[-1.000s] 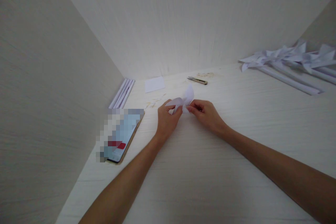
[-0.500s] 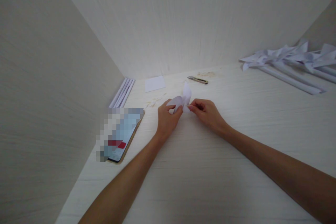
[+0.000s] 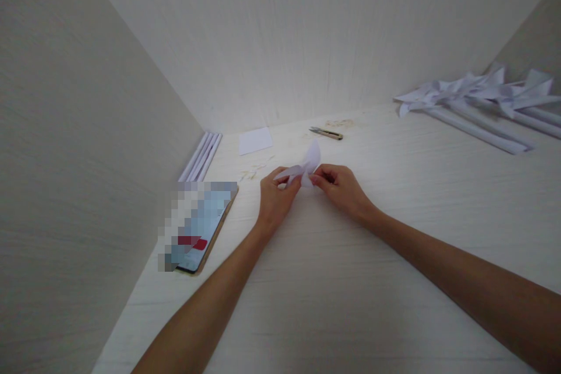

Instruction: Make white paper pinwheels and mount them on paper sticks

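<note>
Both the left hand (image 3: 275,197) and the right hand (image 3: 341,189) pinched a small folded paper (image 3: 307,165) just above the table (image 3: 333,280) centre. Fingers hid its lower folds. The phone (image 3: 199,225) screen at left was blurred out.

Pale wood-grain table (image 3: 333,304) set into a corner between two walls. A phone (image 3: 199,228) lies flat just to the left of the left hand (image 3: 274,198). Beyond it, paper rolls (image 3: 200,156) rest along the wall. A square of paper (image 3: 255,140) and a small cutter (image 3: 326,133) lie beyond both hands. Paper pinwheels (image 3: 477,102) are piled far to the right of the right hand (image 3: 342,190).
</note>
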`<control>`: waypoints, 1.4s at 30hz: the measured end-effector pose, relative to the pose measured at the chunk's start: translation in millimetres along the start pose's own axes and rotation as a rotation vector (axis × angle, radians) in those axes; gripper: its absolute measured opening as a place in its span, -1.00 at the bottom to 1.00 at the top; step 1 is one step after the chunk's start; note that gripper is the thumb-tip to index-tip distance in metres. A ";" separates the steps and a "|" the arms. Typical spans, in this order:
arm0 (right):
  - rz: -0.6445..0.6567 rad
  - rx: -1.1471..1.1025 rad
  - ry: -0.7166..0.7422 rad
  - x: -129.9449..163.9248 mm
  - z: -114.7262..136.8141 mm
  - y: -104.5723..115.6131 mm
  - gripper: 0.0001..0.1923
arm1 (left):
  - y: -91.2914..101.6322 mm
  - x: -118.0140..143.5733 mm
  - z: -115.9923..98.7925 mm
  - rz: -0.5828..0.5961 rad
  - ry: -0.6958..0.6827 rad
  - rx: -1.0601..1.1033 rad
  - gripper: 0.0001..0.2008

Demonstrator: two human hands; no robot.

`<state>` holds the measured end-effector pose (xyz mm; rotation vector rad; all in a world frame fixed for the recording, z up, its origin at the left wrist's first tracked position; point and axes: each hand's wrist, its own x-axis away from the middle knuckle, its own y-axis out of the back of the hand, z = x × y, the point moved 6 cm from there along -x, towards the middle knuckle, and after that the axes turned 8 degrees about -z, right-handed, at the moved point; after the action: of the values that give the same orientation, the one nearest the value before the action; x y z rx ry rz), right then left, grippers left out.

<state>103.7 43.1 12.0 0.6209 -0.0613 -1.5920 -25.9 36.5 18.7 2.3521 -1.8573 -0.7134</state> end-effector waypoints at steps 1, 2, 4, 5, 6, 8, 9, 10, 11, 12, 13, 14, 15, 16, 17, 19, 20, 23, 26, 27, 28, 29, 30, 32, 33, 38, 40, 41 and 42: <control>-0.005 -0.004 -0.003 0.2 0.1 0.4 -0.77 | -0.6 0.0 2.0 0.007 0.019 -0.003 -0.86; -0.008 -0.007 -0.006 0.3 0.2 0.7 -0.77 | -1.1 0.0 4.0 0.012 0.038 -0.004 -0.84; -0.014 -0.007 -0.010 0.2 0.3 1.1 -0.77 | -1.6 0.2 7.1 0.015 0.072 0.012 -0.82; -0.014 -0.004 -0.011 0.1 0.2 1.2 -0.77 | -1.6 0.3 8.1 0.012 0.086 0.023 -0.82; -0.015 0.000 -0.010 0.0 0.3 1.2 -0.77 | -1.7 0.4 8.6 0.011 0.096 0.032 -0.82; -0.014 0.005 -0.004 -0.2 0.5 1.1 -0.77 | -1.5 0.5 8.8 0.006 0.107 0.035 -0.81; -0.014 0.007 -0.002 -0.2 0.6 1.0 -0.77 | -1.3 0.5 8.8 0.001 0.109 0.033 -0.80; -0.013 0.010 -0.001 -0.2 0.6 0.9 -0.77 | -1.1 0.4 8.9 -0.002 0.112 0.032 -0.80; -0.013 0.013 0.000 -0.2 0.6 0.8 -0.77 | -1.2 0.3 8.9 0.000 0.114 0.034 -0.79; -0.012 0.017 0.002 -0.1 0.6 0.8 -0.77 | -1.4 0.2 8.9 0.004 0.114 0.036 -0.79; -0.010 0.022 0.004 0.0 0.7 0.6 -0.77 | -1.6 0.1 9.1 0.008 0.115 0.037 -0.79; -0.009 0.026 0.006 0.0 0.7 0.5 -0.77 | -1.8 0.0 9.3 0.013 0.117 0.038 -0.79; -0.007 0.029 0.007 0.1 0.7 0.5 -0.77 | -1.9 -0.1 9.4 0.016 0.117 0.039 -0.79; -0.005 0.030 0.007 0.2 0.5 0.4 -0.77 | -1.8 -0.4 9.4 0.014 0.114 0.037 -0.78; -0.004 0.028 0.006 0.2 0.2 0.4 -0.77 | -1.4 -0.7 9.4 0.008 0.111 0.030 -0.77; -0.006 0.018 0.004 0.3 -0.4 0.6 -0.77 | -0.4 -1.1 9.7 -0.010 0.107 0.013 -0.75; -0.009 0.014 0.005 0.3 -0.5 0.8 -0.78 | 0.0 -1.3 10.1 -0.018 0.107 0.006 -0.74; -0.019 0.013 0.002 0.4 -0.8 1.5 -0.79 | -0.9 -0.9 12.1 -0.010 0.129 0.032 -0.75; -0.022 0.020 -0.011 0.3 -0.9 1.8 -0.79 | -2.3 -0.1 13.2 0.005 0.151 0.074 -0.77; -0.021 0.020 -0.010 0.2 -0.6 1.7 -0.79 | -2.3 -0.1 13.2 0.005 0.154 0.077 -0.76; -0.020 0.021 -0.007 0.0 -0.3 1.6 -0.79 | -2.2 -0.1 13.0 0.004 0.154 0.073 -0.76; -0.021 0.026 -0.004 -0.1 -0.1 1.6 -0.79 | -2.0 -0.3 12.8 0.004 0.153 0.065 -0.75; -0.024 0.033 0.000 -0.3 -0.1 1.6 -0.79 | -2.0 -0.6 12.6 0.006 0.151 0.056 -0.75; -0.037 0.052 0.010 -0.7 -0.1 1.9 -0.78 | -2.2 -1.3 12.6 0.014 0.146 0.035 -0.74; -0.044 0.063 0.017 -0.7 0.1 2.1 -0.78 | -2.3 -1.7 12.8 0.018 0.145 0.028 -0.74; -0.051 0.116 0.053 0.3 2.1 1.7 -0.75 | -3.5 -3.1 15.0 0.037 0.143 0.032 -0.77; -0.038 0.130 0.059 0.8 3.0 1.3 -0.75 | -3.4 -3.4 15.8 0.033 0.144 0.037 -0.78; -0.033 0.136 0.059 0.9 3.2 1.2 -0.74 | -3.3 -3.4 16.1 0.031 0.145 0.042 -0.79; -0.031 0.144 0.057 0.9 3.2 1.3 -0.74 | -3.2 -3.5 16.4 0.029 0.146 0.047 -0.80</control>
<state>103.5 41.1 14.9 0.7819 -0.1252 -1.6082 -29.9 44.5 4.2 2.3295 -1.8624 -0.4867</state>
